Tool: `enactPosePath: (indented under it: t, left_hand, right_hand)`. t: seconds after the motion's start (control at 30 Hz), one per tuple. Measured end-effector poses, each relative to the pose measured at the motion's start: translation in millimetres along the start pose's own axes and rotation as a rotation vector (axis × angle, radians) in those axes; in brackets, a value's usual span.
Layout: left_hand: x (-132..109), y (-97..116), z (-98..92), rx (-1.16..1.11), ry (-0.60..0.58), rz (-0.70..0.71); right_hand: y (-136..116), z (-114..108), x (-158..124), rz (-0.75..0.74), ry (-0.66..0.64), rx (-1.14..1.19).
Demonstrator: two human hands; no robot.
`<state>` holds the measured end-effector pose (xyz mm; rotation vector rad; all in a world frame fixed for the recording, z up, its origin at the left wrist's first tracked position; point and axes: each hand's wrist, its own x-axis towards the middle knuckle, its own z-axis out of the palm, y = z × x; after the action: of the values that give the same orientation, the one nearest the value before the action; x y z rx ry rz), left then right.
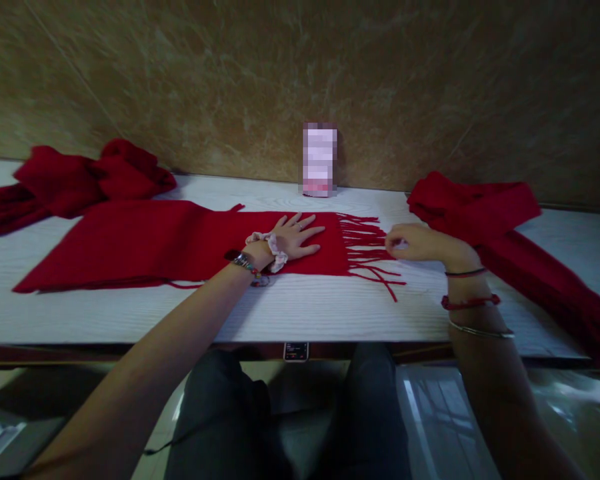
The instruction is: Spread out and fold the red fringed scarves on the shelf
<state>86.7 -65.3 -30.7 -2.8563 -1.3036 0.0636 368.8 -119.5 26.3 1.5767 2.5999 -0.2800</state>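
Note:
A red scarf (pixel 155 240) lies flat across the white table (pixel 305 310), its fringe (pixel 367 253) at the right end. My left hand (pixel 297 237) rests palm down on the scarf near the fringe, fingers spread; a pink scrunchie and a beaded bracelet sit on that wrist. My right hand (pixel 413 243) is at the fringe's right side, fingers curled and pinched around the tassel tips. Red string bracelets and a thin bangle circle my right wrist.
A bunched red scarf (pixel 95 177) lies at the back left, another red scarf (pixel 505 233) trails off the right side. A small pink box (pixel 319 160) stands against the brown wall. A phone (pixel 296 351) sits at the table's front edge above my knees.

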Motion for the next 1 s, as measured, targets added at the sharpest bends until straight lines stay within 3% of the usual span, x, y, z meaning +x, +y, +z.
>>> enactPosePath:
  t: [0.07, 0.17, 0.27, 0.4, 0.5, 0.6, 0.67, 0.73, 0.83, 1.0]
  left_hand:
    - [-1, 2, -1.9, 0.0, -0.012, -0.001]
    - [-3, 4, -6.0, -0.001, -0.033, -0.018]
    - [-4, 6, -8.0, -0.001, -0.036, -0.027]
    - [-2, 3, -3.9, -0.002, -0.024, -0.009]
    - [0, -1, 1.6, -0.009, 0.0, 0.002]
    - [1, -2, 4.3, -0.017, 0.023, 0.013]
    - [0, -1, 2.3, -0.013, 0.045, 0.021]
    - [-4, 1, -3.6, 0.002, 0.105, 0.051]
    - [-13, 8, -16.9, 0.022, 0.156, 0.155]
    - [-31, 25, -31.6, -0.075, 0.022, 0.39]
  right_hand:
    - [-20, 1, 6, -0.202, 0.134, 0.052]
    - [-54, 8, 17, -0.394, 0.082, 0.058]
    - [-60, 13, 18, -0.294, -0.05, -0.028]
    - [-21, 9, 1, 0.027, -0.197, -0.063]
    - [1, -1, -10, 0.125, -0.194, -0.075]
    - [-12, -6, -6, -0.03, -0.061, -0.063]
    - [-36, -3, 2, -0.229, 0.066, -0.024]
    - [-59, 5, 11, -0.38, 0.109, 0.004]
    - [-78, 17, 19, -0.41, 0.096, 0.002]
    - [-74, 19, 20, -0.39, 0.097, 0.007]
